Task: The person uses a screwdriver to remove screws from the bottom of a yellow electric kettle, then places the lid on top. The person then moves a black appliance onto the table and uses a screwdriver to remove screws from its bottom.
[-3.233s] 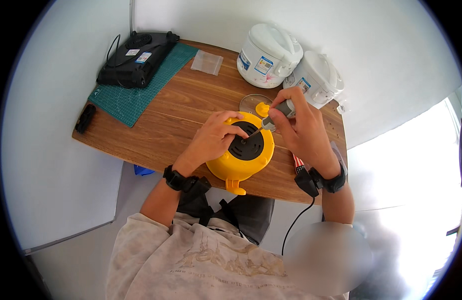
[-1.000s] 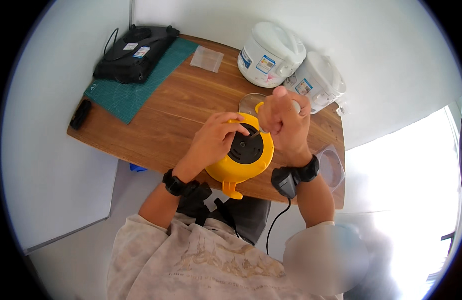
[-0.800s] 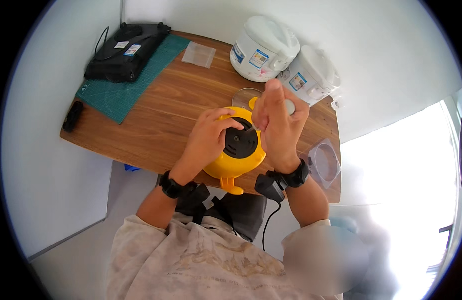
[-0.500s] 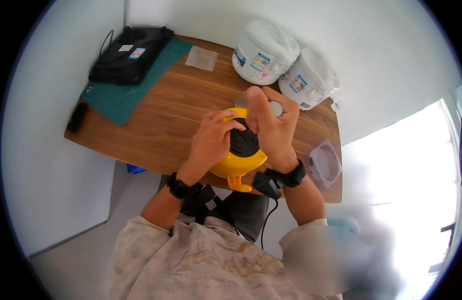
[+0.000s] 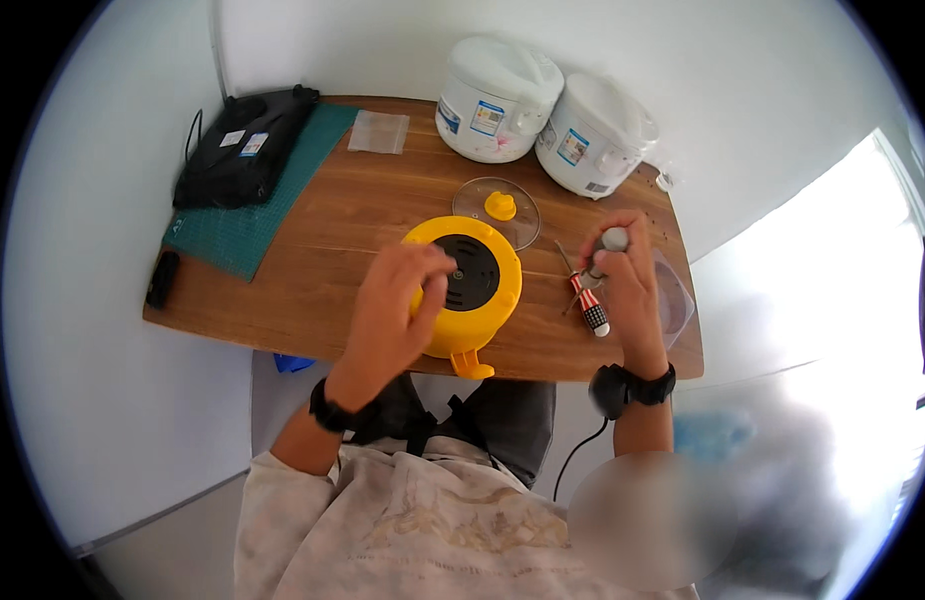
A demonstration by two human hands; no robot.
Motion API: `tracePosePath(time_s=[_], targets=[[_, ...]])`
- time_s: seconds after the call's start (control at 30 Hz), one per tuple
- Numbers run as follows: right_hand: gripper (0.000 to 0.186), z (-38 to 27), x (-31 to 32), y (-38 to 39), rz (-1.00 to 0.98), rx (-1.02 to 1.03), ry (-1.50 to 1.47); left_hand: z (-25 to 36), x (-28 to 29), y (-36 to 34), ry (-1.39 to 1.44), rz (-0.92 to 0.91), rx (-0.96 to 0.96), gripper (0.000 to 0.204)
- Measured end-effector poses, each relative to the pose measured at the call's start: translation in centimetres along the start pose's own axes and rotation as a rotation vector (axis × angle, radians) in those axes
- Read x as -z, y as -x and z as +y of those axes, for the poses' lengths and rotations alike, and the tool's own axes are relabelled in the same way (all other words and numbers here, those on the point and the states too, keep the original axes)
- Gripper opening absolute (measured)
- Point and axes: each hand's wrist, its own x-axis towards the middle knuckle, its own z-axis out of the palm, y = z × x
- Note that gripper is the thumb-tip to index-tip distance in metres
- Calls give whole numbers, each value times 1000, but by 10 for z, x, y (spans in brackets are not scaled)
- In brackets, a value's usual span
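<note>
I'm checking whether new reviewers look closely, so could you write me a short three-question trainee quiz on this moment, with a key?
1. What does the right hand hold? A: a plastic bag; B: a grey-handled screwdriver; C: a green mat.
2. True or false: the yellow pot stands upside down, its black base facing up.
3. How many white rice cookers stand at the back of the table?

Key: 1, B. 2, true. 3, two.
</note>
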Motion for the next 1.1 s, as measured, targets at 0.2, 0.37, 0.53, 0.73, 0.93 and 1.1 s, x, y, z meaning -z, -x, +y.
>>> tracePosePath(time_s=[0.2,0.37,0.53,0.73,0.93,1.1], targets=[[24,43,11,-10,-106,-278,317,53,7,35,-138,-519,-106,25],[25,105,20,-26,-227,-212,602,44,-11,42,-253,-663,-140,29],[30,157,18,-27,-192,-63,819,26,-32,52,-204,-651,-117,20],[30,171,12,-24,-210,-133,1000,33,-21,48,-113,-667,24,18],[32,176,17,-22,-213,-89,1044,40,20,16,204,-436,255,15],[33,169,13,-20,-213,-107,1078,23,54,7,694,-68,570,24]])
